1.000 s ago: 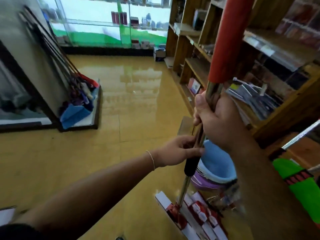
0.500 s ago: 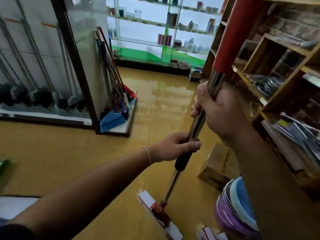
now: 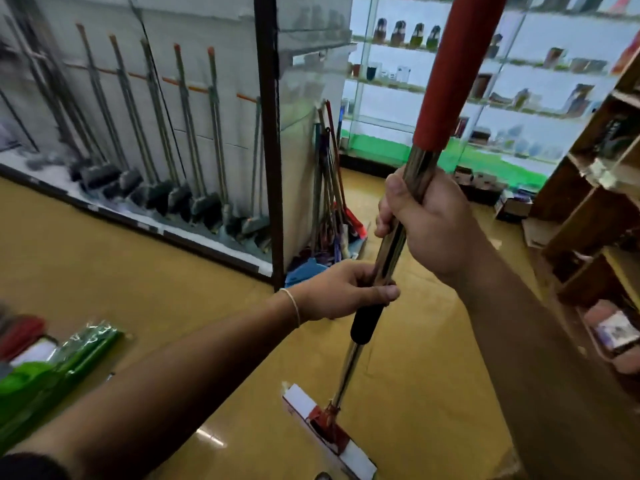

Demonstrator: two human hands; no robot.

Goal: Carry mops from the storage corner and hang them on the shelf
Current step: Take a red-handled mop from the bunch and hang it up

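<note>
Mop [image 3: 391,258] held near-upright, both hands on the shaft.
Right hand [image 3: 427,225] wrapped round chrome at 12 o'clock; left hand [image 3: 341,289] curled just above black collar at 6.

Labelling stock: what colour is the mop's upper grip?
Red, above the bare metal pole; head view.
</note>
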